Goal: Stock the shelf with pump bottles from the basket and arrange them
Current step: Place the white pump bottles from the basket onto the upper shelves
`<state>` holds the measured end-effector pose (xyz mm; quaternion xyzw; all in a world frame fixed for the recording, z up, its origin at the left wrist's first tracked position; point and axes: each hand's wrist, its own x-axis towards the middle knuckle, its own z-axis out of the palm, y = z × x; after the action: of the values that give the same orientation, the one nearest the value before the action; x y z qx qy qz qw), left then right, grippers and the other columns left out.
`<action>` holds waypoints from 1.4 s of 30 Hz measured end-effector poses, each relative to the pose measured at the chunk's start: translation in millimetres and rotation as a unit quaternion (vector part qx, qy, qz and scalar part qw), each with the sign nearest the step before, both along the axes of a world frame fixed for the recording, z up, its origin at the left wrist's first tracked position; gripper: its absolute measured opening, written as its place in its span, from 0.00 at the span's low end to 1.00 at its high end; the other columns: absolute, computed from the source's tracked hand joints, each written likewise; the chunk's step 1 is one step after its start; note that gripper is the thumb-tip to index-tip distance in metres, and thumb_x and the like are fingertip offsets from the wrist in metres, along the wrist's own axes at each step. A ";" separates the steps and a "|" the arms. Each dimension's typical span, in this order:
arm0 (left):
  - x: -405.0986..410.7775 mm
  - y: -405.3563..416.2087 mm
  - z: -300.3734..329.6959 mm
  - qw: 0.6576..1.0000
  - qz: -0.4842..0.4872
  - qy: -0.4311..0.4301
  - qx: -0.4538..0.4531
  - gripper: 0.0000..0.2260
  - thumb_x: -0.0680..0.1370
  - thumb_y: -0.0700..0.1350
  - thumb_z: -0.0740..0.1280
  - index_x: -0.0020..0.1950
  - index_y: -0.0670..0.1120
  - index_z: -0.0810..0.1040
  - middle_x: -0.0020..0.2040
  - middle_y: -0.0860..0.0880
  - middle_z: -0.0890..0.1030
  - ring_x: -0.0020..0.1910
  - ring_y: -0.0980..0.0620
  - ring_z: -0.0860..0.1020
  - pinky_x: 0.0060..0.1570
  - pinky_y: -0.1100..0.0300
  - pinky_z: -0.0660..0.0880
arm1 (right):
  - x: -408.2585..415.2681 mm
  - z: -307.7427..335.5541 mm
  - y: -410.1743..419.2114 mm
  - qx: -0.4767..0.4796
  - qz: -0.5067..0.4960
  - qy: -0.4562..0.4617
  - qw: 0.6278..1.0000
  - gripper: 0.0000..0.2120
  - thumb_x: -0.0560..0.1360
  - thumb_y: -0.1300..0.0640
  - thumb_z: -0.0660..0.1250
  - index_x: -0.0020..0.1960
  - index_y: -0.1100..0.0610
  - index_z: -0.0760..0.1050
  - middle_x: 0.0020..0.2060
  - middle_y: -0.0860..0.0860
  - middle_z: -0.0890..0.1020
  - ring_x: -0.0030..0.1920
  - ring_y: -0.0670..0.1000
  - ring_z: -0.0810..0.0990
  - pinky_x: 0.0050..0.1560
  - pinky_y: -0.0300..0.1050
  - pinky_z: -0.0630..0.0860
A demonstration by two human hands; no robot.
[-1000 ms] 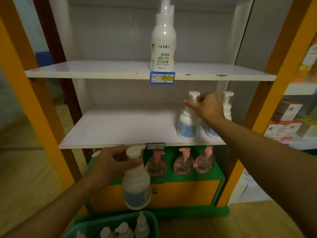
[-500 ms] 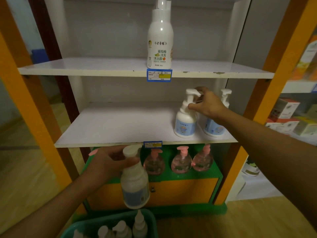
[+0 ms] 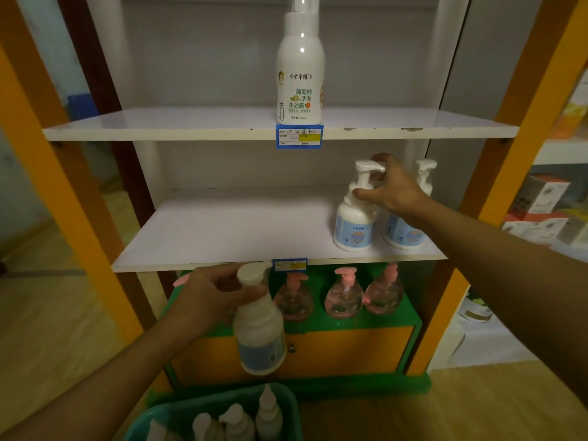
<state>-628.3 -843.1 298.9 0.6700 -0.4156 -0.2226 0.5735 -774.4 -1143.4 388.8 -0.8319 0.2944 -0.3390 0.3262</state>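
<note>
On the middle shelf (image 3: 229,230) two white pump bottles with blue labels stand side by side at the right end. My right hand (image 3: 393,189) grips the neck and pump of the nearer shelf bottle (image 3: 354,224); the second shelf bottle (image 3: 404,233) stands partly hidden behind my wrist. My left hand (image 3: 211,297) holds a third white pump bottle (image 3: 259,329) by its neck, below the shelf's front edge and above the green basket (image 3: 178,415), which contains several more white bottles.
A tall white bottle (image 3: 300,74) stands on the upper shelf above a blue price tag (image 3: 299,136). Three pink-pump clear bottles (image 3: 343,294) sit on the green lower ledge. Orange uprights frame the unit; boxes (image 3: 537,198) fill the shelf to the right.
My right hand has turned the nearer shelf bottle so its label and spout face more forward, fingers shifting to neck and pump. My left hand still holds its bottle at about the same height.
</note>
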 end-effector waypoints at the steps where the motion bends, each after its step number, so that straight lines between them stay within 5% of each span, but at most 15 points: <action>1: -0.3 0.2 1.4 1.000 0.000 -0.003 0.000 0.13 0.62 0.49 0.73 0.45 0.61 0.80 0.40 0.68 0.83 0.42 0.71 0.80 0.32 0.78 0.73 | -2.8 1.2 2.0 -0.015 0.000 0.004 1.000 0.36 0.67 0.54 0.76 0.69 0.54 0.62 0.60 0.52 0.74 0.56 0.51 0.75 0.57 0.48 0.74; 13: 4.1 -8.8 53.1 0.997 0.026 -0.019 -0.069 0.15 0.70 0.45 0.74 0.56 0.48 0.81 0.50 0.55 0.86 0.49 0.59 0.83 0.41 0.71 0.77 | -41.8 16.6 69.8 -0.158 -0.016 -0.035 0.987 0.17 0.71 0.52 0.71 0.59 0.52 0.76 0.56 0.50 0.77 0.56 0.51 0.76 0.56 0.50 0.75; 16: 3.6 -10.9 66.9 0.998 0.003 -0.033 -0.062 0.15 0.72 0.45 0.72 0.58 0.50 0.81 0.52 0.55 0.85 0.51 0.58 0.82 0.46 0.68 0.79 | -35.0 8.3 94.9 -0.114 0.040 -0.032 0.992 0.17 0.70 0.50 0.71 0.58 0.50 0.75 0.54 0.45 0.76 0.52 0.48 0.77 0.54 0.49 0.78; 20: 0.9 -11.4 80.9 0.996 -0.030 -0.053 -0.061 0.14 0.76 0.43 0.68 0.61 0.53 0.78 0.53 0.58 0.84 0.51 0.62 0.81 0.43 0.74 0.75 | -10.4 -3.3 136.1 -0.012 0.210 0.055 0.976 0.33 0.62 0.36 0.69 0.64 0.46 0.70 0.56 0.42 0.78 0.54 0.42 0.77 0.54 0.46 0.80; 28: 0.4 -12.0 93.2 0.992 -0.080 -0.076 -0.055 0.15 0.79 0.41 0.62 0.59 0.59 0.75 0.51 0.62 0.83 0.53 0.65 0.80 0.45 0.74 0.74 | 25.3 -13.0 157.3 0.086 0.272 -0.001 0.958 0.21 0.68 0.51 0.74 0.59 0.52 0.75 0.55 0.50 0.82 0.55 0.49 0.81 0.57 0.53 0.79; 32: 8.3 -9.8 90.1 0.987 -0.034 -0.151 -0.033 0.15 0.77 0.49 0.65 0.60 0.66 0.74 0.58 0.58 0.80 0.58 0.61 0.76 0.54 0.67 0.73 | 27.9 -17.2 156.7 0.054 0.243 -0.003 0.968 0.16 0.68 0.49 0.73 0.54 0.54 0.79 0.49 0.51 0.85 0.49 0.48 0.83 0.54 0.51 0.80; 35: 20.5 2.3 87.5 0.992 -0.005 -0.122 -0.036 0.17 0.71 0.61 0.64 0.59 0.66 0.75 0.58 0.61 0.80 0.57 0.64 0.76 0.55 0.66 0.72 | 34.3 -15.7 145.7 0.048 0.175 -0.012 0.983 0.15 0.66 0.45 0.74 0.49 0.52 0.80 0.43 0.47 0.85 0.42 0.42 0.83 0.45 0.45 0.81; 42: 39.2 20.2 59.3 0.997 -0.013 -0.072 -0.011 0.12 0.74 0.54 0.64 0.55 0.54 0.81 0.51 0.58 0.84 0.49 0.57 0.83 0.50 0.61 0.79 | 63.1 -2.2 106.9 0.045 0.038 -0.063 0.996 0.22 0.65 0.47 0.76 0.55 0.58 0.80 0.46 0.53 0.85 0.47 0.52 0.83 0.53 0.55 0.80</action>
<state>-589.1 -822.9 358.2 0.6724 -0.4668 -0.1773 0.5463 -711.3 -1036.5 386.6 -0.8039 0.2559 -0.3649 0.3939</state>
